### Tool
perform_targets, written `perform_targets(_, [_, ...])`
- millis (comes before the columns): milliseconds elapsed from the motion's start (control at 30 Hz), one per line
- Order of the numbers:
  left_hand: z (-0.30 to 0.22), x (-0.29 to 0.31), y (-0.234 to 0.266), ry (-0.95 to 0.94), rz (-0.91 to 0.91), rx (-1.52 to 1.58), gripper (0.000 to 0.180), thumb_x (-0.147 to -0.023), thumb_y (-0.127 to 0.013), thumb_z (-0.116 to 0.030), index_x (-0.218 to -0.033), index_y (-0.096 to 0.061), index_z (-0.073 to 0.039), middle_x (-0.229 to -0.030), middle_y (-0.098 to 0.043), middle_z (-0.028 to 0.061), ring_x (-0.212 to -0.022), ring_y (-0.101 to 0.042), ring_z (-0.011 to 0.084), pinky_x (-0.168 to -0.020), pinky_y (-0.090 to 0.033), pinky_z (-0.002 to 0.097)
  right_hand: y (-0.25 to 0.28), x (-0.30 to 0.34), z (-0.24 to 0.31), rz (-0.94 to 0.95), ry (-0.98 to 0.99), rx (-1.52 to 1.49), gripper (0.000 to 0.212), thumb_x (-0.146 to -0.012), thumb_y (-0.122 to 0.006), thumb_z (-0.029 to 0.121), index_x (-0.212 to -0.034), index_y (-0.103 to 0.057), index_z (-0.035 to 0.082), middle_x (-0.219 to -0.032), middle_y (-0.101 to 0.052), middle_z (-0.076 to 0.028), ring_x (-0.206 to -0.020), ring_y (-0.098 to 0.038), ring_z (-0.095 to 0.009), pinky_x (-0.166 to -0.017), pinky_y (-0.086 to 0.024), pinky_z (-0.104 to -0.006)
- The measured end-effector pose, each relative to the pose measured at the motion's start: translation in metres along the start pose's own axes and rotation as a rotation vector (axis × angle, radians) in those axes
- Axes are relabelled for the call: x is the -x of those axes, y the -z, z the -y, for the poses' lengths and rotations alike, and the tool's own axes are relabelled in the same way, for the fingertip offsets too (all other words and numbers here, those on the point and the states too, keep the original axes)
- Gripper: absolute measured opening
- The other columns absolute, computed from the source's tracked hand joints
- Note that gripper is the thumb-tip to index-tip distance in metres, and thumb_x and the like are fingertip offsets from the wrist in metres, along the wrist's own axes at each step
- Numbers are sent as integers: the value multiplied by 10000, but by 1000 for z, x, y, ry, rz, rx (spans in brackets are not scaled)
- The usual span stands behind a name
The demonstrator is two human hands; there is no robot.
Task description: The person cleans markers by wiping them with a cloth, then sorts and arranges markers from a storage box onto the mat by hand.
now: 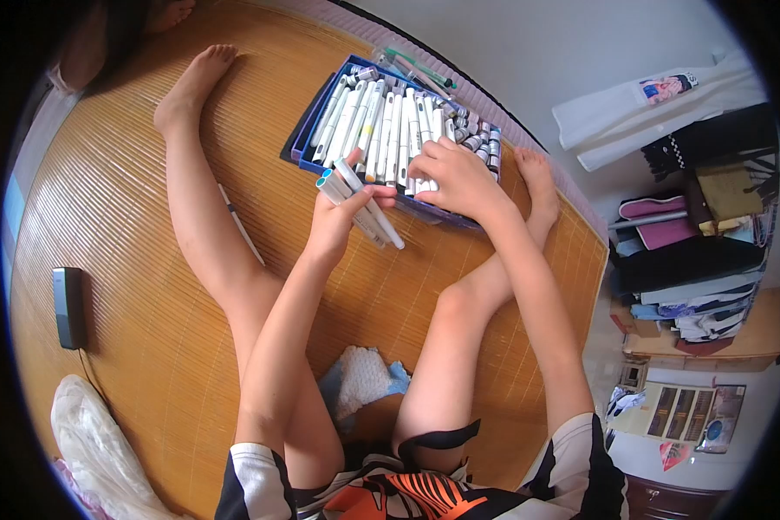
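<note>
Several white markers, one with a teal end (325, 183), are gripped in my left hand (334, 212), pointing down to the right in front of the box. A blue-rimmed box (352, 62) holds a row of white markers (355, 121) standing side by side. Small bottles or tubes with dark bands (481, 143) fill its right end. My right hand (455, 178) reaches over the front of the box, its fingers bent and closed on a marker among the others. The fingertips partly hide that marker.
A clear pouch with pens (416, 69) lies behind the box. On the mat (121, 199), a pen (241, 225) rests by my left leg. A black device (69, 308) with a cord, a white plastic bag (95, 442) and a blue-white cloth (364, 381) lie around me. Clothes hang at right.
</note>
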State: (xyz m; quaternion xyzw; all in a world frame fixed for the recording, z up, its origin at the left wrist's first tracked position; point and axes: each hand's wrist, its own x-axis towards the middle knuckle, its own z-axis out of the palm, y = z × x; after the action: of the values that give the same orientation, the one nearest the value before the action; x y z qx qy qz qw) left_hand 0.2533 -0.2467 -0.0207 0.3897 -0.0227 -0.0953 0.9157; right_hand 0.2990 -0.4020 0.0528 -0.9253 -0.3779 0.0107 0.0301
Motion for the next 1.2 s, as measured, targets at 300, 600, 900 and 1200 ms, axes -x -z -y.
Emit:
perform_targets(300, [2,0,2,-2,-9,3,506,-713,-398,-18,-1149,-142,0,-750,-527,151,-671,-526,190,-637,-406,267,-5,-5,-8,-104,106,-94,264,-488,-611,146,-682,-456,58,-865,-414,-57,-794,-399,-222,-697,-334,-306])
perform_targets(600, [2,0,1,4,-13,-4,501,-702,-399,-13,-1141,-158,-8,-738,-520,172,-674,-526,203,-640,-420,275,-5,2,-5,-179,160,12,189,-542,-574,141,-696,-489,73,-794,-502,-17,-791,-432,-180,-647,-328,-282])
perform_targets(900, [0,1,-1,10,-51,-55,454,-707,-388,-2,-1120,-199,1,-720,-520,159,-668,-525,197,-636,-420,275,-4,9,-8,-457,183,44,193,-609,-541,116,-794,-523,64,-828,-524,-23,-695,-460,-160,-575,-360,-257])
perform_targets(1200, [-11,16,-1,-48,-4,29,216,-717,-421,-69,-899,-399,46,-686,-519,119,-648,-521,188,-620,-423,285,2,44,51,-909,-96,-297,155,-670,-496,12,-823,-501,-10,-814,-533,-102,-674,-520,-200,-550,-418,-243])
